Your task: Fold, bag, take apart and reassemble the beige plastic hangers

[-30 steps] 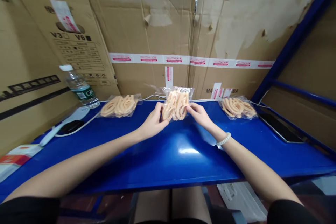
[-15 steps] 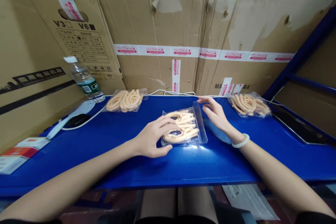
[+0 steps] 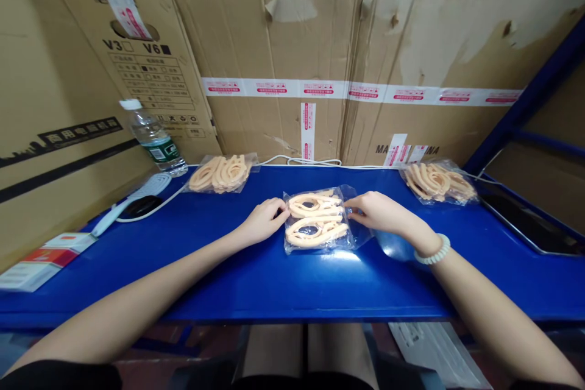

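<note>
A clear plastic bag (image 3: 317, 219) of pale beige looped strips lies flat on the blue table (image 3: 274, 286), in front of me. At its left edge, my left hand (image 3: 264, 220) is closed, thumb and fingers pinched on the plastic. My right hand (image 3: 379, 212) holds the bag's right side, the fingertips closed on the loose clear flap. A pale beaded bracelet (image 3: 433, 250) circles my right wrist. Exactly how much plastic each hand grips is partly hidden by the fingers.
Similar bags lie at the back left (image 3: 222, 173) and back right (image 3: 439, 181). A water bottle (image 3: 158, 145), hairbrush (image 3: 132, 201) and small box (image 3: 46, 261) stand or lie left. A dark tablet-like device (image 3: 525, 222) lies right. Cardboard (image 3: 274, 30) walls the back; a white cable runs along it.
My left hand has drawn back from over the bag to its left edge and pinched it. The right hand has lowered onto the right side, closing on the flap, which now lies flatter.
</note>
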